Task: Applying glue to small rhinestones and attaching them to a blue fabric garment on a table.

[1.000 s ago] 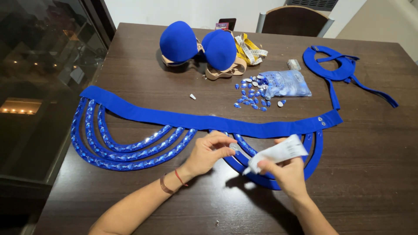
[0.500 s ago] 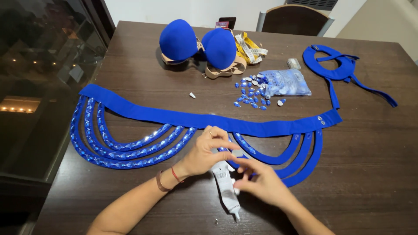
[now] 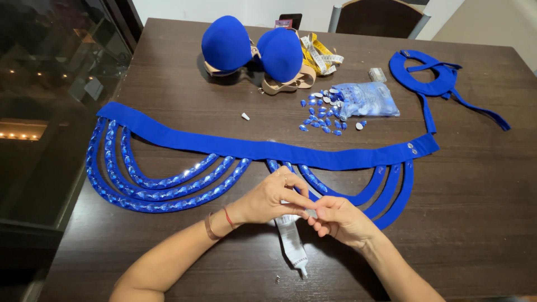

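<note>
Dark wooden table is carrying our blue belt; just below it, our left hand and right hand are pinching the white glue tube, fingers closed.

Your two forearms come in from the bottom edge and angle toward each other. Your left hand lies palm down, fingers curled, with two bands at the wrist. Your right hand sits just beside it, fingers bent inward, and the fingertips of both hands meet in a pinch.
</note>
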